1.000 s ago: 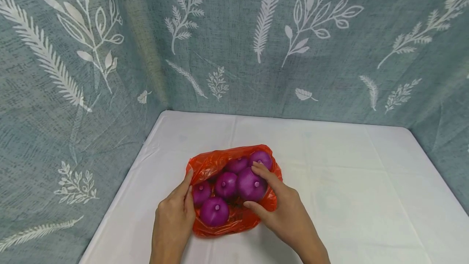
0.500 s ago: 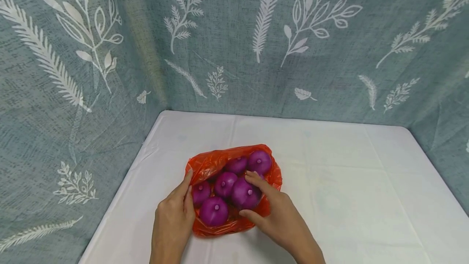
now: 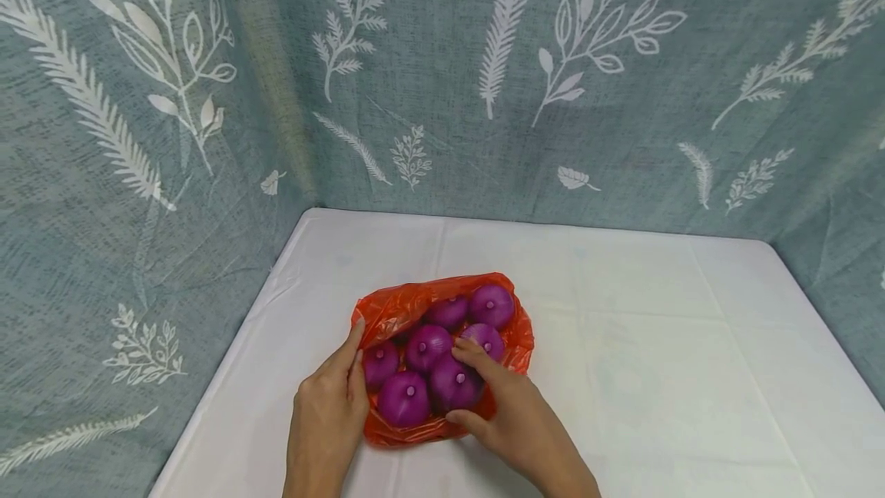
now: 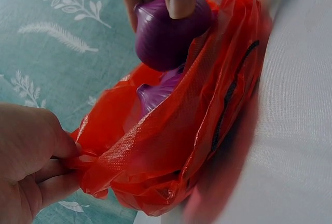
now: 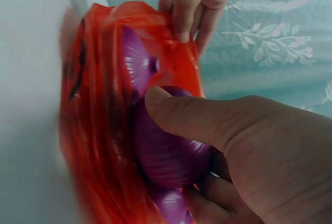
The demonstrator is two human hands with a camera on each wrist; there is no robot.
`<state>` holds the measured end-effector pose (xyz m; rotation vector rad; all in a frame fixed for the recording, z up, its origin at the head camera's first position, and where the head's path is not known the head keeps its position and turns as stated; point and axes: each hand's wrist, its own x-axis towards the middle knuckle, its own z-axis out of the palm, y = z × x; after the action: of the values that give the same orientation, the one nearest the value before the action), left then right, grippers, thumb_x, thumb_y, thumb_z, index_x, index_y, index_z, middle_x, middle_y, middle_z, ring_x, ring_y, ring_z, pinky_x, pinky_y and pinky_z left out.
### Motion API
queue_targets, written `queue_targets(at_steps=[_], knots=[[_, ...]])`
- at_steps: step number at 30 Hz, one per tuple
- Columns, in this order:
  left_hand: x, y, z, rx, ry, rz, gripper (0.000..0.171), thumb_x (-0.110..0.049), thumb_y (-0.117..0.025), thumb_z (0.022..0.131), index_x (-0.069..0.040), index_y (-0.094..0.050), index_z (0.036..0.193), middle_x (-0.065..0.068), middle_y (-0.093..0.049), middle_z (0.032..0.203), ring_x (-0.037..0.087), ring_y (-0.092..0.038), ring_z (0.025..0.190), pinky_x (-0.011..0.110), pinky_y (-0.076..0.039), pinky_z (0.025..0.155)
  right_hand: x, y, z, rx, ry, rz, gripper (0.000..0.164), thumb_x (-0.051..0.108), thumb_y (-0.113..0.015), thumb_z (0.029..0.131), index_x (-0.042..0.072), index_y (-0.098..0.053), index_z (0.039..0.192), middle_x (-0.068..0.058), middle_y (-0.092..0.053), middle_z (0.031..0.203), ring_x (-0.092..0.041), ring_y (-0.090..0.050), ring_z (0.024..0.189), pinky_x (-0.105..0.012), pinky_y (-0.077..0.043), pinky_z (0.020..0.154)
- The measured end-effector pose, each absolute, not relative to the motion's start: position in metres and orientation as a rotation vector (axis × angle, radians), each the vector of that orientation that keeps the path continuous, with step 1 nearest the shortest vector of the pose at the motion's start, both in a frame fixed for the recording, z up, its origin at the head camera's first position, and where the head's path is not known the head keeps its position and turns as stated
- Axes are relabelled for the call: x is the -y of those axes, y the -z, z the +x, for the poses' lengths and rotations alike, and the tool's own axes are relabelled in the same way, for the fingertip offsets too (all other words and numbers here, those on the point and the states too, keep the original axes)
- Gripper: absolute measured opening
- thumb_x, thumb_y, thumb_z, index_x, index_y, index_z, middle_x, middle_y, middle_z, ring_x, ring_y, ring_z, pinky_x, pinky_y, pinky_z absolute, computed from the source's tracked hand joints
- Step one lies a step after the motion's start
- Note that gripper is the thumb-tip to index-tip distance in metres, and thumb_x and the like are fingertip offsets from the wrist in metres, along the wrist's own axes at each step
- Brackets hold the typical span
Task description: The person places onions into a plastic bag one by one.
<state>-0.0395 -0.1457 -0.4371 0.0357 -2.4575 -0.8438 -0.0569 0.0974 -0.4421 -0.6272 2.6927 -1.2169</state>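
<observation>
A red plastic bag (image 3: 387,317) lies with its mouth spread, several purple onions inside. My left hand (image 3: 328,402) pinches the bag's left rim between thumb and fingers, plain in the left wrist view. With its thumb and fingers curled round one onion (image 3: 452,389), my right hand (image 3: 512,413) holds it at the bag's front right. In the left wrist view this held onion (image 4: 166,37) shows above the bag's rim. Beside it sit a front onion (image 3: 404,400) and a middle onion (image 3: 427,347). Another onion (image 3: 492,304) rests at the back right.
The bag stands on a table with a white cloth (image 3: 657,344). Blue-green curtains (image 3: 442,83) with white leaf prints rise behind the table and along its left and right sides. Dark printing shows on the bag's wall (image 4: 171,146) in the left wrist view.
My right hand has moved the held onion left and toward me, down among the others. Another onion behind it now shows. My left hand keeps its grip on the bag's rim.
</observation>
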Motion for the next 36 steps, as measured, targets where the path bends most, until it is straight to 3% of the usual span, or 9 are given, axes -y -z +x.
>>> queue_targets(at_steps=[14, 23, 36], knots=[[0.143, 0.436, -0.04, 2.459, 0.838, 0.038, 0.05, 0.007, -0.071, 0.095, 0.0, -0.064, 0.144, 0.026, -0.073, 0.124, 0.04, -0.076, 0.105, 0.05, -0.063, 0.081, -0.092, 0.451, -0.055, -2.722, 1.097, -0.662, 0.076, 0.04, -0.083, 0.09, 0.033, -0.049, 0.157, 0.018, -0.042, 0.165, -0.019, -0.053, 0.145, -0.046, -0.052, 0.112], [0.144, 0.437, -0.041, 2.444, 0.836, 0.034, 0.051, 0.008, -0.072, 0.094, -0.001, -0.065, 0.144, 0.025, -0.074, 0.123, 0.04, -0.076, 0.105, 0.05, -0.063, 0.08, -0.093, 0.454, -0.054, -2.725, 1.077, -0.654, 0.076, 0.039, -0.083, 0.089, 0.032, -0.05, 0.157, 0.021, -0.042, 0.164, -0.014, -0.045, 0.151, -0.044, -0.051, 0.112], [0.144, 0.438, -0.041, 2.453, 0.834, 0.04, 0.05, 0.007, -0.072, 0.094, 0.0, -0.064, 0.144, 0.027, -0.073, 0.122, 0.042, -0.076, 0.103, 0.051, -0.063, 0.08, -0.091, 0.466, -0.048, -2.762, 0.963, -0.666, 0.076, 0.04, -0.078, 0.093, 0.027, -0.046, 0.161, 0.022, -0.028, 0.171, -0.01, -0.031, 0.157, -0.043, -0.05, 0.113]])
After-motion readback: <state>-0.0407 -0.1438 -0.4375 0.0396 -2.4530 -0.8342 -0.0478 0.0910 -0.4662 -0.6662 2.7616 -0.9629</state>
